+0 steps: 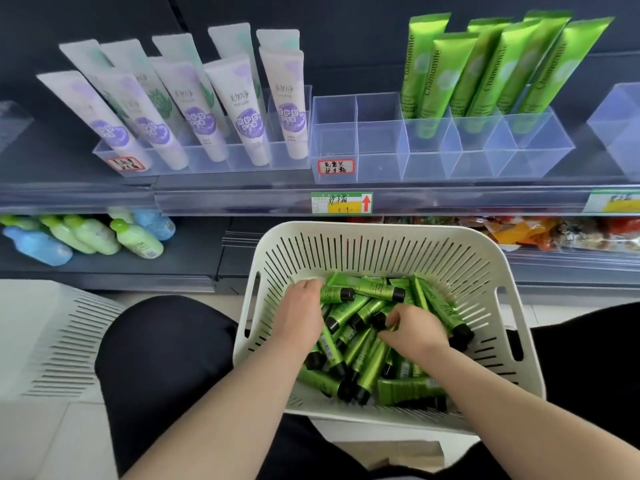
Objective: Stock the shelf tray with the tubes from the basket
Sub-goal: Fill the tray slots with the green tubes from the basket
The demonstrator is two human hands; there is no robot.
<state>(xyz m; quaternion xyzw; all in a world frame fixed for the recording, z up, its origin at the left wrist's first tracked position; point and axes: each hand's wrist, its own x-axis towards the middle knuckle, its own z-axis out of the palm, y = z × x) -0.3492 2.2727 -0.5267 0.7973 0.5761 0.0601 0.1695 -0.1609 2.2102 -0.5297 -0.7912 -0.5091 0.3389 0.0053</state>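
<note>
Dark shop shelving stood before you, with the white slotted basket point(388, 237) between your knees below it. Its green tubes point(363, 348) lay in one loose heap, black caps pointing every way (too many and too overlapped to count). Your left hand point(304, 313) lay palm down on the heap's left side, fingers bent over the flat end of a tube; I cannot tell whether it gripped. Your right hand point(415, 330) was curled into the middle of the heap, thumb and fingertips closed on one tube.

Up on the shelf, the clear divided tray point(356, 140) held six standing tubes point(446, 77), all in its right-hand compartments, with one handwritten label point(336, 167) on its front. Just left of it, a second tray point(207, 161) held ten white-and-purple tubes point(239, 105), five in front and five behind. One price tag point(342, 203) with a red arrow sat on the shelf edge. On the lower shelf at left lay two blue bottles point(38, 245) and at least four green bottles point(138, 237).
</note>
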